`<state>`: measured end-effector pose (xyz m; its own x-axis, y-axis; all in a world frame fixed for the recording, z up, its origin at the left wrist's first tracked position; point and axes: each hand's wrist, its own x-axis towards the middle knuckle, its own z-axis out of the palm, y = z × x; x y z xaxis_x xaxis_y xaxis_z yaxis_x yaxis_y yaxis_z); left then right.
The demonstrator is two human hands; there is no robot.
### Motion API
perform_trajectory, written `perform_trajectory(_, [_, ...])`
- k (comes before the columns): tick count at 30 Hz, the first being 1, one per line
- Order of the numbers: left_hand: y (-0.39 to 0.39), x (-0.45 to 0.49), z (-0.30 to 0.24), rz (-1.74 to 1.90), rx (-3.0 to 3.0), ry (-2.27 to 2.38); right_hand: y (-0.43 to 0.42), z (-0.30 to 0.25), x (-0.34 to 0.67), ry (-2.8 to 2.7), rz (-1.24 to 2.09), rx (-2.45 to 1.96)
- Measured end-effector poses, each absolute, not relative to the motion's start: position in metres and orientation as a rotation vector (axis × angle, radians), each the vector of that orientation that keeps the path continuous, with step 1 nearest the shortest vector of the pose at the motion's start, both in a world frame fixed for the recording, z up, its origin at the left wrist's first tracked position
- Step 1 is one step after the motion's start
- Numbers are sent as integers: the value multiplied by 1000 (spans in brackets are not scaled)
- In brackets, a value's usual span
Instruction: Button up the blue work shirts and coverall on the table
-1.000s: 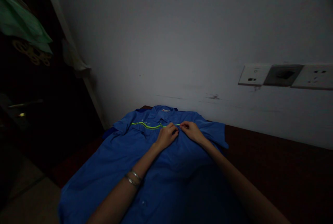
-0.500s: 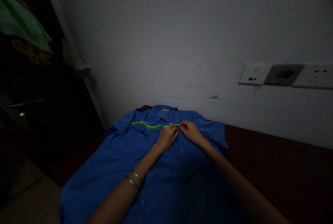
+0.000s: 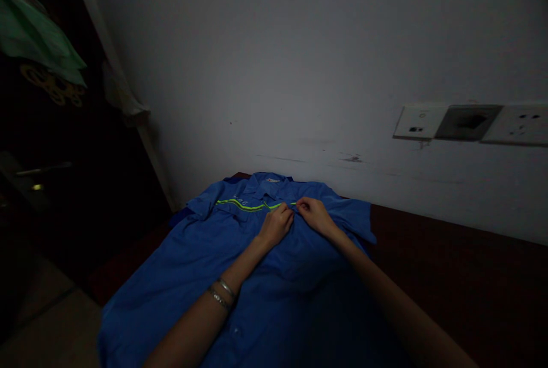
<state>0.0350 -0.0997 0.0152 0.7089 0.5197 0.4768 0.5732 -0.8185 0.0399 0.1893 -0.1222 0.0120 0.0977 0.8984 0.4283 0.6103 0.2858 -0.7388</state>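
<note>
A blue short-sleeved shirt point(image 3: 184, 265) with a yellow-green stripe across its chest lies spread out, collar toward the wall. On the right side of the chest, just below the stripe, my left hand point(image 3: 277, 225) is closed, its fingertips pinching the shirt's cloth. Close beside it my right hand point(image 3: 315, 215) is closed too, thumb and forefinger pinched on the cloth near the stripe's right end. A small gap separates the two hands. Whatever detail of the cloth lies under the fingertips is hidden. Two bracelets point(image 3: 221, 292) circle my left wrist.
The shirt rests on a dark reddish-brown surface point(image 3: 449, 259) against a pale wall point(image 3: 274, 71). Sockets and a switch point(image 3: 468, 122) are set in the wall at right. At left stands a dark door with a handle point(image 3: 43, 169) and a hanging green cloth point(image 3: 38, 31).
Both hands stay at nearly the same place on the shirt's chest. My right hand has shifted very slightly to the right. The shirt lies as before.
</note>
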Motion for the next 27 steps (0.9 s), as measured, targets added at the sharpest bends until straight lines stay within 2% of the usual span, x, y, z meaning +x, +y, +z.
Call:
perform_trajectory(10, [-103, 34, 11, -757, -2852, -705, -118, 6, 204, -1445, 298, -1521])
perform_trajectory(14, [-105, 34, 20, -939, -2836, -745, -118, 6, 206, -1499, 260, -1516])
perform_trajectory(20, [-96, -5, 29, -1331, -2706, -1122, -125, 16, 203, -1626, 152, -1537])
perform_trajectory(24, [-90, -49, 19, -1342, -2738, -1527, -137, 31, 190, -1744, -15, -1524])
perform_trajectory(27, [-91, -69, 9, -1308, -2812, -1837, -147, 42, 169, -1820, 77, -1460])
